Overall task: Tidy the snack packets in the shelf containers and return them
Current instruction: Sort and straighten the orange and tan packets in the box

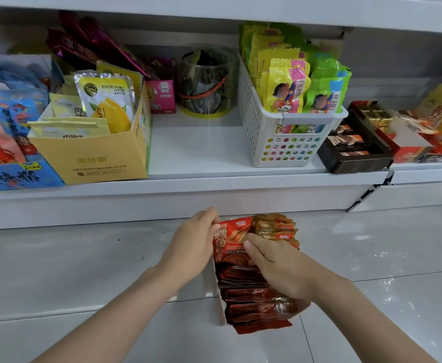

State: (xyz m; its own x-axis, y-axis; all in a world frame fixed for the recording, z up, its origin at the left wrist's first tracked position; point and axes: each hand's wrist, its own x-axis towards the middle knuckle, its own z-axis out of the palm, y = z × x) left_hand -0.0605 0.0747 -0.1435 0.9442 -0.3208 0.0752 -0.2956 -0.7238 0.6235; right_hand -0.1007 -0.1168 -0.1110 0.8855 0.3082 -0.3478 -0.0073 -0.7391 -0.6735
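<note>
Hands work a red snack box (pixel 221 289) on the near floor: left hand (pixel 196 239) pinches the upright red packet (pixel 231 241), right hand (pixel 274 263) curls over packets behind. Beyond, the shelf (pixel 193 150) gap lies between yellow carton (pixel 96 155) and white basket (pixel 272 127).

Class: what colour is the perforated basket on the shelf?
White, seen in the head view: basket.
</note>
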